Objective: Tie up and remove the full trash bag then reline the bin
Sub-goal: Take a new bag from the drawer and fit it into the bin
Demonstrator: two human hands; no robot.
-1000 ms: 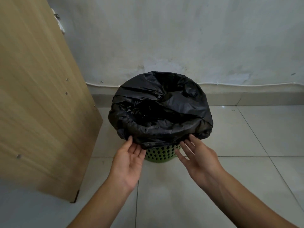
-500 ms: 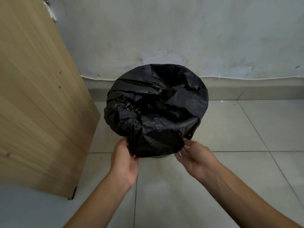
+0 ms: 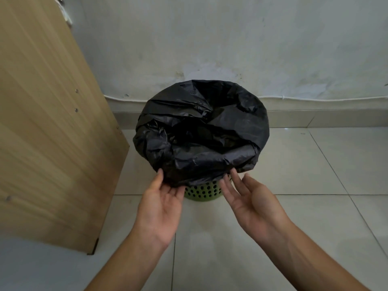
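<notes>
A black trash bag [image 3: 201,135] lines a small green perforated bin [image 3: 202,191] on the tiled floor; its edge is folded down over the rim and hides most of the bin. My left hand [image 3: 160,208] is palm up with straight fingers, fingertips tucked under the bag's hanging near edge on the left. My right hand [image 3: 249,204] is also palm up and relaxed, its fingertips touching the bag's lower edge on the right. Neither hand grips the plastic.
A tall wooden panel [image 3: 46,122] stands close on the left of the bin. A stained white wall [image 3: 231,43] with a thin cable along the skirting runs behind. Pale floor tiles [image 3: 315,175] spread to the right and front.
Half a second ago both hands gripped the bag's lower edge with curled fingers; now the fingers are straight and the green bin base shows again below the bag.
</notes>
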